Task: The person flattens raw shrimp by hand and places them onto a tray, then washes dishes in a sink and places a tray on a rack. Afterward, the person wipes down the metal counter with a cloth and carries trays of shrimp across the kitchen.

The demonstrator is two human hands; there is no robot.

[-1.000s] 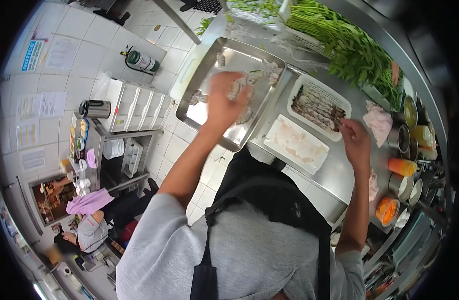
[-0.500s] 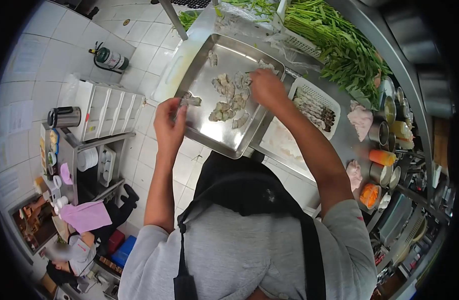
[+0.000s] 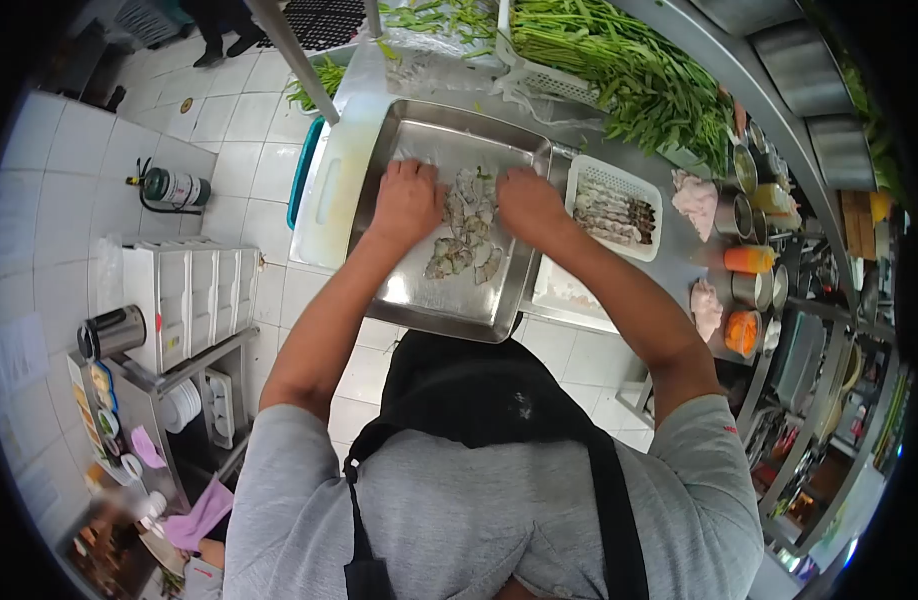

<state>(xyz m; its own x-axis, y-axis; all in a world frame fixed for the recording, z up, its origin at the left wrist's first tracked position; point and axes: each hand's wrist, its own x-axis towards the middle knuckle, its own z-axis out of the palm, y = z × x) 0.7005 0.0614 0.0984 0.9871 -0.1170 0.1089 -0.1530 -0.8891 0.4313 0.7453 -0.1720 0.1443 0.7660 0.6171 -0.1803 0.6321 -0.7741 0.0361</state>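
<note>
A shallow steel tray (image 3: 404, 300) holds a loose cluster of grey raw shrimp (image 3: 469, 240). My left hand (image 3: 409, 203) is inside the tray at the cluster's left edge, palm down with fingers bent together; its fingertips are partly hidden. On the opposite side, my right hand (image 3: 529, 208) reaches over the tray's right wall with curled fingers against the upper shrimp. What lies under its fingertips is mostly covered. Right of the tray, a white perforated basket (image 3: 651, 185) contains shrimp laid in a row.
Green leafy stalks (image 3: 619, 70) fill a basket at the back. A white cutting board (image 3: 329, 200) lies under the tray's left side. Pots and an orange-filled container (image 3: 747, 260) line the right. A fire extinguisher (image 3: 177, 188) stands left. Another person's arm shows at lower left.
My left hand has moved from the tray's left rim inward to the shrimp. The shrimp now lie closer together, and the piece at the left rim is no longer visible there. The view has shifted.
</note>
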